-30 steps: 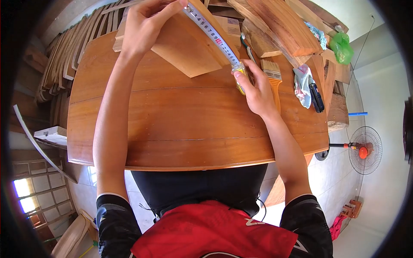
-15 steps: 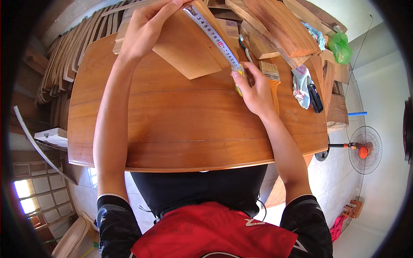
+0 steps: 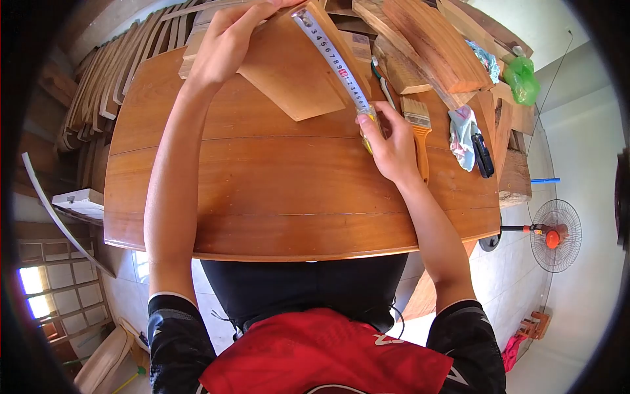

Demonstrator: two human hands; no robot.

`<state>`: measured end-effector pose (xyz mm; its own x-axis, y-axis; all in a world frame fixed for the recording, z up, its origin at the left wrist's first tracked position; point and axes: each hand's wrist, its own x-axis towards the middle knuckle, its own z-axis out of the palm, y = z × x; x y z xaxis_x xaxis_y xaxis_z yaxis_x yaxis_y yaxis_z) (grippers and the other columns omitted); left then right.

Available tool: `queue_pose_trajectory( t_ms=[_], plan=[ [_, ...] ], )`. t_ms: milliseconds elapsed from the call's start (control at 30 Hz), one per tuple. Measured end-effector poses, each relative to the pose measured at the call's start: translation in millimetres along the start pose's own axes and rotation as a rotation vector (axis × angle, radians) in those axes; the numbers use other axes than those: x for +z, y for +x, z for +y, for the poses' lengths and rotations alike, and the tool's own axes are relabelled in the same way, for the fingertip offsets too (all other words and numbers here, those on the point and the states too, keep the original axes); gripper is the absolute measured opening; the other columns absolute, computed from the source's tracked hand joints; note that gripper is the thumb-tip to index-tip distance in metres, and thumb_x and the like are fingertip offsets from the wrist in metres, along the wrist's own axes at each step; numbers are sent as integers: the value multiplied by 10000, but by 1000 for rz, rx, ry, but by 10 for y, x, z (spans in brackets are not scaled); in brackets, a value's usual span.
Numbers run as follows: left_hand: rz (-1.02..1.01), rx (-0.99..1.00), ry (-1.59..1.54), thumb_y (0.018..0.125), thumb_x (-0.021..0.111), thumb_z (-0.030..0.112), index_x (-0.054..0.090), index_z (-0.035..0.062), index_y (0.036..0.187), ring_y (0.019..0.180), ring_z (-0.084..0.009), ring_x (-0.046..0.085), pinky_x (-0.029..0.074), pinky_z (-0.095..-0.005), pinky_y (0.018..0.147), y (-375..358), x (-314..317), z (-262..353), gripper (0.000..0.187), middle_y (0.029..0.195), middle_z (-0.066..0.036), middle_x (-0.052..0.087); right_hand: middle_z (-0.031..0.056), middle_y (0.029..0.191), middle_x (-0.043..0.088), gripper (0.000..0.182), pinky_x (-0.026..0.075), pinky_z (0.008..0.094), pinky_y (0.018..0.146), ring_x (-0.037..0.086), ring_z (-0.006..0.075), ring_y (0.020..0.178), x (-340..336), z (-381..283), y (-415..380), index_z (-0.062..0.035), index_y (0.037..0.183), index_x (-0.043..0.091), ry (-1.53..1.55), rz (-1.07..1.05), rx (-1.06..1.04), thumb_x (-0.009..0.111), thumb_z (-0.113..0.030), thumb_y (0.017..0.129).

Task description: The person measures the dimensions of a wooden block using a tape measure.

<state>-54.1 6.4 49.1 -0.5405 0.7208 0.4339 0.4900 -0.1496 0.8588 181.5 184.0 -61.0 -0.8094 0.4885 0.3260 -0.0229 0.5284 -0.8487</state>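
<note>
My right hand is closed around the case of a tape measure. Its white blade, with black numbers and a red mark, runs up and left along the right side of a flat wooden board. Near the blade's metal end, my left hand grips the upper edge of that board; its fingertips are partly cut off by the frame. The board lies tilted at the far side of a brown wooden table. Just right of my right hand lies a paintbrush with an orange handle.
Wooden blocks are piled at the back right, beside a toothbrush, a cloth and a black object. Curved wooden pieces stack at the left. A green plastic bag and a fan are to the right.
The view has shifted slightly, so the board, tape measure and blocks appear a little farther right. Both hands keep their holds, with the blade still extended along the board.
</note>
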Motion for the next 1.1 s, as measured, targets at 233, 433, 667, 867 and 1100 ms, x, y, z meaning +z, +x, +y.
queue_pose_trajectory(
  t_ms=[233, 433, 667, 867, 1100],
  plan=[
    [-36, -28, -43, 1091, 454, 344, 687, 85, 1395, 1134, -178, 615, 420, -300, 1075, -1, -4, 11, 463, 1270, -90, 716, 62, 779, 623, 367, 492, 301, 568, 583, 104, 666, 77, -123, -21, 59, 1090, 649, 24, 4, 55, 733, -280, 975],
    [-19, -1, 9, 1037, 641, 222, 706, 43, 1349, 1032, -133, 665, 508, -273, 937, 24, 28, 68, 365, 1183, -85, 748, 68, 780, 627, 390, 492, 301, 547, 586, 107, 623, 121, -105, -24, 69, 1108, 645, 7, 18, 51, 733, -288, 979],
    [-23, -48, -34, 1025, 690, 167, 703, 25, 1347, 905, -85, 650, 523, -239, 803, 30, 38, 123, 353, 1096, -53, 760, 63, 758, 616, 402, 480, 301, 541, 623, 118, 613, 146, -107, -40, 70, 1107, 644, 69, 31, 61, 733, -301, 980],
    [-42, -72, 55, 1027, 688, 167, 703, 29, 1348, 969, -76, 663, 532, -206, 827, 36, 12, 118, 349, 1094, -54, 768, 70, 741, 627, 420, 468, 305, 545, 632, 122, 609, 143, -93, -36, 61, 1076, 650, 55, 15, 90, 718, -345, 991],
    [-34, 77, -80, 1035, 673, 219, 741, 85, 1305, 1002, -93, 656, 511, -267, 921, 47, 60, -48, 309, 1092, -41, 751, 69, 693, 639, 385, 458, 331, 587, 610, 143, 637, 178, -65, -39, 8, 995, 649, 157, 22, 157, 665, -375, 1022]
  ],
)
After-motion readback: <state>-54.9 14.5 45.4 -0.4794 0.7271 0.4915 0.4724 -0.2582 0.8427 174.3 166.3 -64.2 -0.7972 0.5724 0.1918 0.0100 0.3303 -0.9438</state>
